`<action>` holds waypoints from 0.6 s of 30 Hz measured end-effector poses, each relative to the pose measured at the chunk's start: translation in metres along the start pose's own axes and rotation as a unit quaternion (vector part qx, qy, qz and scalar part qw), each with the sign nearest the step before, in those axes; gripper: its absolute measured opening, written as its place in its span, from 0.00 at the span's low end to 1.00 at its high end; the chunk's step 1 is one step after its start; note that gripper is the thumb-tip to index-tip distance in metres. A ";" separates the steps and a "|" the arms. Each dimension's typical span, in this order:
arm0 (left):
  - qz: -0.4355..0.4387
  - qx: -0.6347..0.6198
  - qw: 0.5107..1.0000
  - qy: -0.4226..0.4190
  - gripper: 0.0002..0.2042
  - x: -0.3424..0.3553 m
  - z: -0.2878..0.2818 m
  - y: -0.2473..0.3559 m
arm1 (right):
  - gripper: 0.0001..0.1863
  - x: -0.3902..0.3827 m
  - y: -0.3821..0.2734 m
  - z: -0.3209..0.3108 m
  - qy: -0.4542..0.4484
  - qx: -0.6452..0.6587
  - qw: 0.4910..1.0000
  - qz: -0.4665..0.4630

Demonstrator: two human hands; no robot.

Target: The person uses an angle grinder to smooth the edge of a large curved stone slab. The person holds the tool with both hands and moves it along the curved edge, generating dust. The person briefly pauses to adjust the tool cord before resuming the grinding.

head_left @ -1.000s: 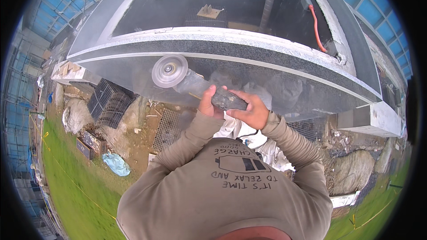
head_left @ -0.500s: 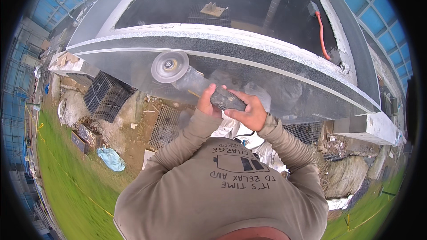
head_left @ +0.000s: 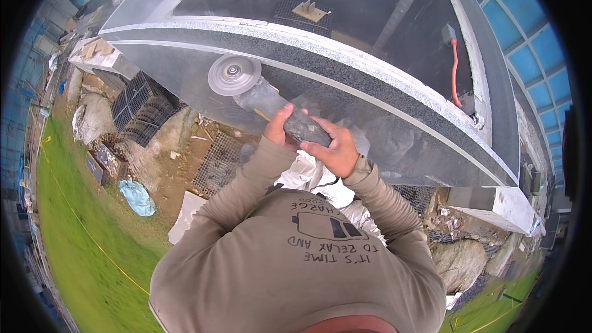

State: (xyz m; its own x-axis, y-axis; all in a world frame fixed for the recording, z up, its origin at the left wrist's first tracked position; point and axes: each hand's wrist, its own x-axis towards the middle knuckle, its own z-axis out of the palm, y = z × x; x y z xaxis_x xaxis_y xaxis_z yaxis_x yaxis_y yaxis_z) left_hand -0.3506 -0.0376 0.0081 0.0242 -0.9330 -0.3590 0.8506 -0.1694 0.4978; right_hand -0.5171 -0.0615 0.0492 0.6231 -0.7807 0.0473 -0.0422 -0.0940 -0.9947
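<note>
Grey and heavy-looking, our angle grinder [head_left: 271, 108] sits against the granite slab [head_left: 345, 71]. Our left hand [head_left: 279, 126] and right hand [head_left: 333, 148] both squeeze its stiff body, well behind the round disc [head_left: 234, 75], which we judge is sharp.

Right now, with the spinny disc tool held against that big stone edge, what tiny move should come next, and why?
Probably slide the angle grinder a little along the stone slab. Its disc sits at the slab's dusty face, and both the left hand and right hand grip the body firmly.
</note>
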 end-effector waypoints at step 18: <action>0.035 -0.005 0.998 0.047 0.18 0.010 -0.008 0.035 | 0.31 0.038 0.002 0.021 -0.023 0.076 0.997 0.011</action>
State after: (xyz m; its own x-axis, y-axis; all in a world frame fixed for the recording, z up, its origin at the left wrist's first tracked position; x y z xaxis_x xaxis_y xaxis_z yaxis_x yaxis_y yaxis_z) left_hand -0.3169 -0.0504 0.0156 0.1321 -0.9087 -0.3961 0.8503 -0.1015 0.5164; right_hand -0.4768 -0.0786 0.0474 0.6579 -0.7527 0.0244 0.0595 0.0197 -0.9980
